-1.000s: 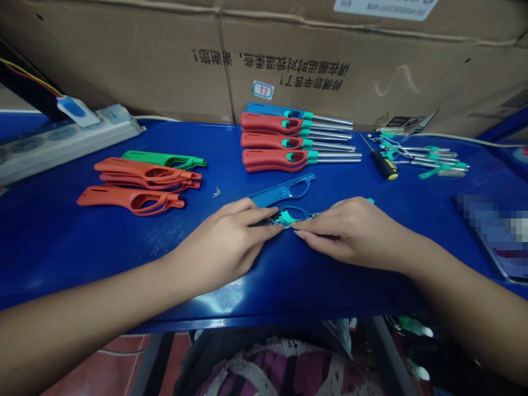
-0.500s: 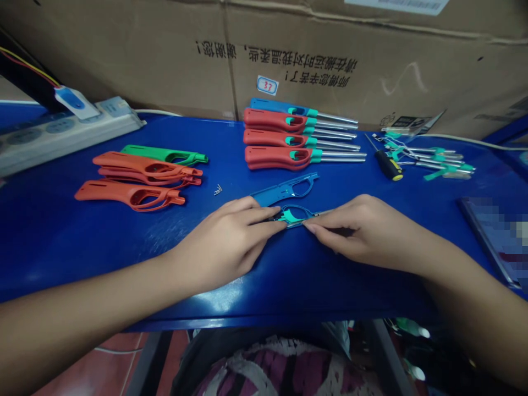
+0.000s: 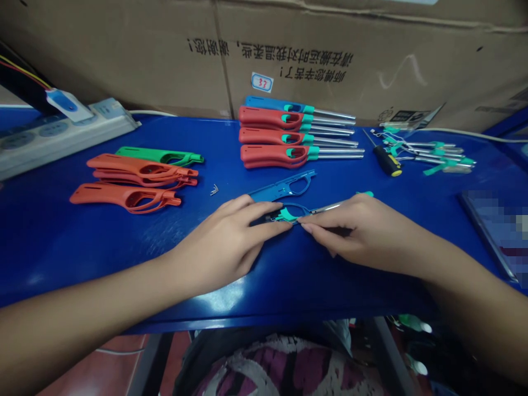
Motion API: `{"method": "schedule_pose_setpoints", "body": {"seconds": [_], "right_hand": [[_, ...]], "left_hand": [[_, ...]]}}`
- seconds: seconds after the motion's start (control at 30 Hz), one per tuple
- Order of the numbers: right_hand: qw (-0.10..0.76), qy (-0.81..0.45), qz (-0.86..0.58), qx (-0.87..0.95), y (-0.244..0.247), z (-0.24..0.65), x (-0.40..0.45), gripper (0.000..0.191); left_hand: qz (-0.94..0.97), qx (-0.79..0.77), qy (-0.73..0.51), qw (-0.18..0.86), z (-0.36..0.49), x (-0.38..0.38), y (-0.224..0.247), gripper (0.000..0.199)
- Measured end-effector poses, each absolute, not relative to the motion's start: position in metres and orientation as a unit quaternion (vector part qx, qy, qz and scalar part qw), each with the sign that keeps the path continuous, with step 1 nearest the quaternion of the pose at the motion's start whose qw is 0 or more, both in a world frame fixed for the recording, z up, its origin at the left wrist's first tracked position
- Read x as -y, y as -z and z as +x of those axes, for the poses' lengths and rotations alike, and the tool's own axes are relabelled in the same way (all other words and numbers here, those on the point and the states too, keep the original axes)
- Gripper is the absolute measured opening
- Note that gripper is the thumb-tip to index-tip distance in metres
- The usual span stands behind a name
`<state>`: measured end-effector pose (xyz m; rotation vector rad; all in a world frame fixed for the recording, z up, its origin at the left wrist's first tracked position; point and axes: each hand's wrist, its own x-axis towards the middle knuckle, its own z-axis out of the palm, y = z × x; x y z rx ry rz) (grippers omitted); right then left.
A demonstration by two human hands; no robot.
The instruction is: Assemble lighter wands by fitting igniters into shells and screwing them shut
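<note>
My left hand (image 3: 235,242) lies over a blue lighter half-shell (image 3: 300,208), its fingers pressed around the shell's handle, which is mostly hidden. Inside that shell sits a teal trigger (image 3: 284,215) with thin wires beside it. The thumb and forefinger of my right hand (image 3: 361,234) are pinched together at the trigger's right end; what lies between the fingertips is too small to make out. A silver tube (image 3: 328,208) runs from the shell to behind my right hand. Just beyond the hands rests a second blue half-shell (image 3: 282,187).
Assembled lighters (image 3: 272,154) lie in a row before a cardboard box (image 3: 157,60). To the left are orange and green shells (image 3: 119,195), several small screws (image 3: 214,190) and a power strip (image 3: 111,113). A screwdriver (image 3: 386,160), tube assemblies (image 3: 437,151) and a flat dark-edged object (image 3: 487,234) are right.
The teal trigger sits slightly lower and further left in the shell. My right hand has shifted a little left, and more of the silver tube shows. The view has moved slightly.
</note>
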<state>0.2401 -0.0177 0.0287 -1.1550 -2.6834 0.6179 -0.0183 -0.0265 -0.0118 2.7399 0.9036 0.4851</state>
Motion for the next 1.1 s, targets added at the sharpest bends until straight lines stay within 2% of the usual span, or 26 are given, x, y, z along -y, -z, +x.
{"method": "schedule_pose_setpoints", "body": {"seconds": [0.37, 0.6, 0.83, 0.93, 1.1], "right_hand": [[0.108, -0.263, -0.42, 0.862, -0.0257, 0.2359, 0.0187, 0.039], [0.098, -0.356, -0.475, 0.799, -0.0285, 0.2337, 0.0187, 0.04], [0.099, -0.33, -0.451, 0.823, -0.0255, 0.236, 0.0177, 0.035], [0.11, -0.356, -0.465, 0.803, -0.0247, 0.2352, 0.0179, 0.032], [0.129, -0.384, -0.488, 0.773, -0.025, 0.2351, 0.0184, 0.038]], "left_hand": [[0.936, -0.308, -0.136, 0.105, -0.0157, 0.0271, 0.0117, 0.049], [0.937, -0.31, -0.125, 0.098, -0.014, 0.0282, 0.0117, 0.054], [0.935, -0.318, -0.134, 0.081, -0.0114, 0.0292, 0.0107, 0.051], [0.934, -0.319, -0.133, 0.084, -0.011, 0.0293, 0.0104, 0.051], [0.935, -0.316, -0.137, 0.084, -0.0119, 0.0304, 0.0096, 0.052]]}}
